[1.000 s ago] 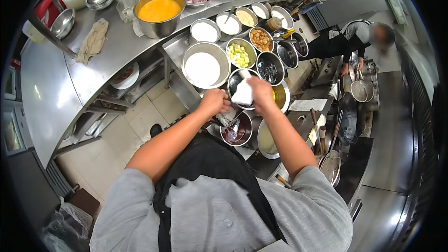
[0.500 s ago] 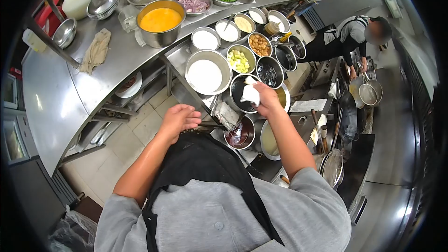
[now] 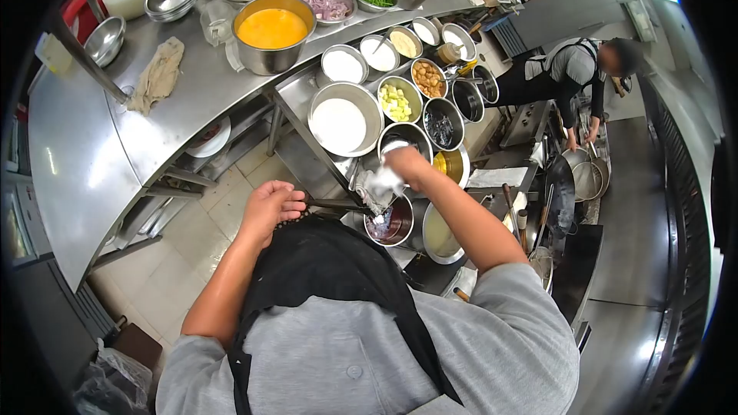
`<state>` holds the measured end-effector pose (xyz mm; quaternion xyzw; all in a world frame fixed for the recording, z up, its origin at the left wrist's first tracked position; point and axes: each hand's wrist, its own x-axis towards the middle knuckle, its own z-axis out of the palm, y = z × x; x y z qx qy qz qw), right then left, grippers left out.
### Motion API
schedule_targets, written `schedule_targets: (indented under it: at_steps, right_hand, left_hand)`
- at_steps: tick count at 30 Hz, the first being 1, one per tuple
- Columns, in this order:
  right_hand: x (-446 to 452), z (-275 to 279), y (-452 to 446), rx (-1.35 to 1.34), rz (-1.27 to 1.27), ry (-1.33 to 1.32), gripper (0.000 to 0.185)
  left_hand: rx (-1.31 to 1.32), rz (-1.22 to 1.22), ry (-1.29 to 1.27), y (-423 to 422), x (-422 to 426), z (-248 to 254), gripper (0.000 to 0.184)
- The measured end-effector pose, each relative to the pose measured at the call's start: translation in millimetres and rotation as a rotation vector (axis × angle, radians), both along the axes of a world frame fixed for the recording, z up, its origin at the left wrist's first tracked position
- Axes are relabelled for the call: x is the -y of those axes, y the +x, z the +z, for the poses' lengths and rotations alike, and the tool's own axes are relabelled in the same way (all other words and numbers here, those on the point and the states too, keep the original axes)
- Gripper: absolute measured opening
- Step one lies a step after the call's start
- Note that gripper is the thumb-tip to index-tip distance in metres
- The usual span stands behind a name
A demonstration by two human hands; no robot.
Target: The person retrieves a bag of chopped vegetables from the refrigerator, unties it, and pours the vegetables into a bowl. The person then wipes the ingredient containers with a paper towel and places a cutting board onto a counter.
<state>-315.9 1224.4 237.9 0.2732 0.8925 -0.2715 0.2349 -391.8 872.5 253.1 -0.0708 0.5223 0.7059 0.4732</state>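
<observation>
My right hand [image 3: 410, 168] is closed on a crumpled white cloth [image 3: 388, 182], blurred by motion. It is over the near edge of a dark-looking metal pot [image 3: 407, 132]. Just below and to the left, a greyish folded towel [image 3: 367, 189] hangs by the pots, partly covered by the white cloth. A pot of dark red liquid [image 3: 400, 223] stands nearer to me. My left hand [image 3: 270, 207] hovers in front of my apron, its fingers loosely bent with nothing visible in them. A dark handle [image 3: 336, 204] lies just right of its fingertips.
Pots of white powder [image 3: 338, 124], cut green vegetable [image 3: 396, 101] and brown pieces [image 3: 428, 78] crowd the cart. On the steel counter [image 3: 100, 161] stand a pot of orange liquid [image 3: 271, 29] and a cloth [image 3: 157, 77]. A co-worker [image 3: 573, 69] handles strainers beside a wok [image 3: 561, 188].
My right hand has moved left and toward me with the white cloth, from over the dark pot to the towel. My left hand has shifted slightly left and its fingers have curled a little.
</observation>
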Motion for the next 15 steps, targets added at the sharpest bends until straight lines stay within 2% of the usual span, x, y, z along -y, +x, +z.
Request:
schedule_targets:
  at_steps: [1, 2, 3, 5, 7, 8, 9, 11, 13, 15]
  right_hand:
    - [2, 17, 18, 0.017, 0.548, 0.252, 0.025]
    - [14, 43, 31, 0.011, 0.255, 0.111, 0.032]
    - [2, 42, 44, 0.116, 0.271, 0.157, 0.034]
    - [4, 84, 53, 0.194, 0.293, 0.321, 0.033]
    - [1, 96, 51, 0.083, 0.164, 0.366, 0.031]
    - [5, 97, 51, -0.077, 0.109, 0.384, 0.028]
    - [5, 89, 52, -0.271, 0.145, 0.371, 0.028]
    - [34, 93, 41, -0.384, 0.145, 0.278, 0.029]
    - [51, 80, 43, -0.502, 0.256, 0.234, 0.033]
    - [47, 56, 67, -0.452, 0.312, 0.316, 0.037]
  left_hand:
    - [0.011, 0.017, -0.005, -1, 4, -3, 0.015]
    - [0.017, 0.018, -0.003, -2, 7, -5, 0.015]
    - [0.006, 0.028, -0.016, -3, 10, -7, 0.015]
    - [-0.004, 0.043, -0.031, -5, 12, -9, 0.014]
    - [-0.025, 0.084, -0.046, -8, 12, -10, 0.013]
    - [-0.024, 0.085, -0.052, -9, 10, -9, 0.013]
    - [-0.05, 0.083, -0.05, -10, 6, -8, 0.014]
    - [-0.076, 0.083, -0.049, -10, 0, -5, 0.014]
    - [-0.155, 0.009, -0.044, -8, -6, -5, 0.016]
    - [-0.172, -0.02, -0.056, -4, -9, -11, 0.017]
